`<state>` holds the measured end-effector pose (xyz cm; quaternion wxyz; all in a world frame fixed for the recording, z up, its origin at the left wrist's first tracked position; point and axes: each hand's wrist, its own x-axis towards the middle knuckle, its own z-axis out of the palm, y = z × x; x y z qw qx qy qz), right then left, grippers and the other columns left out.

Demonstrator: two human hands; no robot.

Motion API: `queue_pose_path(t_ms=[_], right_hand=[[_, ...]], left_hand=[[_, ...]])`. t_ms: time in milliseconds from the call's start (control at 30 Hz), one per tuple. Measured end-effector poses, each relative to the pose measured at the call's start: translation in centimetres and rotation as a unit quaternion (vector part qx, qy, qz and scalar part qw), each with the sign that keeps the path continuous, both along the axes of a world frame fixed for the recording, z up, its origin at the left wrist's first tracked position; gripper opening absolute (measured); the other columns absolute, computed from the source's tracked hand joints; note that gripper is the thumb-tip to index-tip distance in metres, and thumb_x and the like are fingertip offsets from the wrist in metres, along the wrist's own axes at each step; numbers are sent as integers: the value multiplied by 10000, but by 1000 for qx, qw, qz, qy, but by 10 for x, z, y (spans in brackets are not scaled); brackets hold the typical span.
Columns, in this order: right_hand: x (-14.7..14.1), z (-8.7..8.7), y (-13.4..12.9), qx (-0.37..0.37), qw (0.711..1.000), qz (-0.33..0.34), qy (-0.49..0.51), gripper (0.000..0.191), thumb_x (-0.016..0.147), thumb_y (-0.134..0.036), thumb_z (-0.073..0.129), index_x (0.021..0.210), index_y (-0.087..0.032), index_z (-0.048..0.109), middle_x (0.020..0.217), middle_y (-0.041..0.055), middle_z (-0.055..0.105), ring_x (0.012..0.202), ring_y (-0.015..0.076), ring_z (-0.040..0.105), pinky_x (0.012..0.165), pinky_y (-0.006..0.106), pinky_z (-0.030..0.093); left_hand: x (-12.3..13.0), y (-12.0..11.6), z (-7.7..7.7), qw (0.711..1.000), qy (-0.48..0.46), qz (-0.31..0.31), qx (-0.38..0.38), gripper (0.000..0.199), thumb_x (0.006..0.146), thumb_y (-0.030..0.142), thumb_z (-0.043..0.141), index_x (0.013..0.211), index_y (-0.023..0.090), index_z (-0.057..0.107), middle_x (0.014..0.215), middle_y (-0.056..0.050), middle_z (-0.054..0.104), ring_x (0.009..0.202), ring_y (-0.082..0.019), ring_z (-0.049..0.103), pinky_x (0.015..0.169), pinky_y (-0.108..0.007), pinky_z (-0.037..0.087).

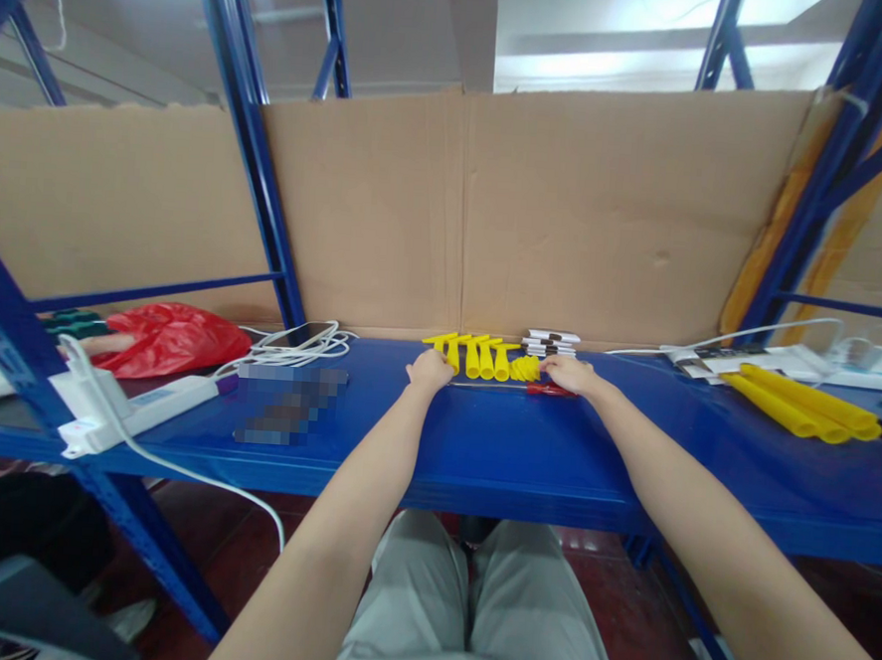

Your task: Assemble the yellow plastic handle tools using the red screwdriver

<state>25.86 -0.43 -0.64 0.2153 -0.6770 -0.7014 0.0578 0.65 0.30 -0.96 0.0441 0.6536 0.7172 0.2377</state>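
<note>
Several yellow plastic pieces point(486, 359), each with a round tube end and a flat bar at the far end, stand side by side in a row on the blue shelf. At the row's left end, my left hand point(431, 368) is closed around the leftmost piece, its fingertips partly hidden. A small heap of ribbed yellow pieces point(524, 368) lies to the right of the row. My right hand point(569, 374) touches that heap with curled fingers; what they pinch is too small to make out. Just below it lies a screwdriver with a red handle point(549, 389), its thin shaft pointing left.
Behind my right hand sits a stack of white and dark flat pieces point(551, 343). Long yellow tubes point(802, 404) lie at right. A power strip point(137, 409), white cables point(298, 346) and a red plastic bag point(175, 340) are at left. Cardboard point(568, 208) closes the back.
</note>
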Motion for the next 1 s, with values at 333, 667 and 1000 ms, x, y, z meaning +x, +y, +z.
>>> queue_pose_path(t_ms=[333,667,1000], right_hand=[[4,6,-4,1,999,17,-32,217,701,-191,564,800,-251,747,996,20,727,1010,256,617,889,382,433],[1,4,-6,-6,991,123,55,225,641,-62,497,585,-182,679,658,18,702,681,159,637,635,222,477],[-4,6,-9,-4,990,134,40,231,647,-56,487,618,-181,679,719,15,718,696,156,634,647,222,484]], left_hand=[[5,-10,6,999,16,-4,34,358,770,202,524,1078,294,682,1256,-44,617,1195,-255,529,965,-425,422],[9,-11,8,998,7,-15,61,391,795,175,499,1146,257,650,1330,-51,561,1224,-251,500,975,-434,419],[12,-15,11,995,-6,-20,95,367,804,156,508,1116,270,662,1305,-38,581,1213,-234,513,958,-367,422]])
